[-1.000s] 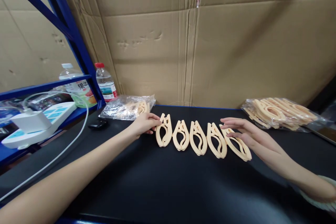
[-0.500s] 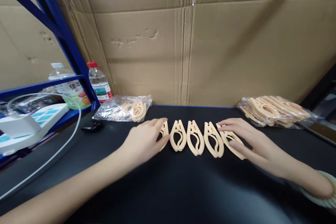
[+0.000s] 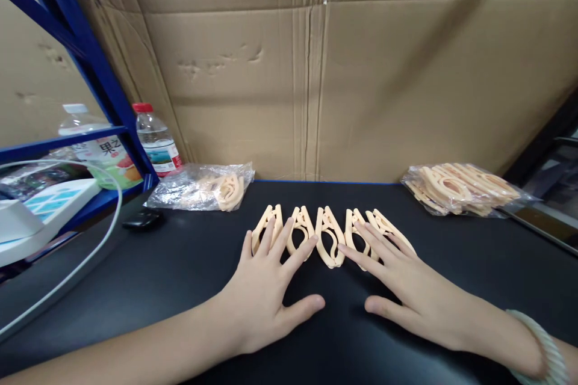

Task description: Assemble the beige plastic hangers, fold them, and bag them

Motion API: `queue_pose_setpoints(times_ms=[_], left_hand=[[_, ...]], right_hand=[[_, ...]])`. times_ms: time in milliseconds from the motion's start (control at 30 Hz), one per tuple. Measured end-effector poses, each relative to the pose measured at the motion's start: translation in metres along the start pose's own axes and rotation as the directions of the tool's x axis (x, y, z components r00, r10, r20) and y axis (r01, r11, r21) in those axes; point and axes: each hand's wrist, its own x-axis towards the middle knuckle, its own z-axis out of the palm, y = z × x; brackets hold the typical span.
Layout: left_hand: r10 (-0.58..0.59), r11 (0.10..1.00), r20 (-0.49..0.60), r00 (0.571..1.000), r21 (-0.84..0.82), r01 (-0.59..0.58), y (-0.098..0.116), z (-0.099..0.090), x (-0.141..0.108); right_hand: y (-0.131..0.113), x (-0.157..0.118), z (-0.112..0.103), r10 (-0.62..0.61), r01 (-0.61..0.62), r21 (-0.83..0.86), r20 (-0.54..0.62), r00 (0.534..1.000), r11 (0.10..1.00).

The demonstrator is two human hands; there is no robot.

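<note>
Several beige folding hangers, folded up, lie in a row on the black tabletop, with a middle hanger (image 3: 330, 237) in plain sight between my hands. My left hand (image 3: 266, 289) is open, its spread fingers lying over the leftmost hanger (image 3: 262, 230) and the one beside it (image 3: 301, 216). Over the two hangers on the right, my right hand (image 3: 406, 280) is also open with fingers apart; they partly cover a hanger (image 3: 356, 218) and the rightmost hanger (image 3: 389, 225). Neither hand grips anything.
Behind on the left lies a clear plastic bag (image 3: 198, 189) with hangers in it; another bag of hangers (image 3: 460, 189) lies at the right. A red-capped bottle (image 3: 158, 144), a black mouse (image 3: 143, 219), a white cable (image 3: 85, 277) and a power strip (image 3: 58, 207) are at the left.
Both hands have moved from the outer ends of the row to its front, with fingers spread over the hangers. The end hangers are now more visible. The view has shifted slightly.
</note>
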Motion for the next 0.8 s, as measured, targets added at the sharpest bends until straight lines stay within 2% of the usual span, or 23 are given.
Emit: queue_pose_setpoints(times_ms=[133, 267, 800], left_hand=[[-0.014, 0.999, 0.027, 1.000, 0.029, 0.014, 0.000, 0.001, 0.001], [0.003, 0.999, 0.044, 0.999, 0.050, -0.005, -0.001, 0.004, 0.001], [0.053, 0.996, -0.017, 0.998, 0.079, -0.052, -0.006, 0.014, 0.003]], right_hand=[[0.000, -0.001, 0.001, 0.021, -0.020, -0.020, 0.045, 0.999, 1.000], [0.001, -0.001, 0.002, 0.016, -0.015, -0.032, 0.043, 0.999, 0.999], [0.001, -0.001, 0.004, 0.017, -0.017, -0.007, 0.007, 1.000, 1.000]])
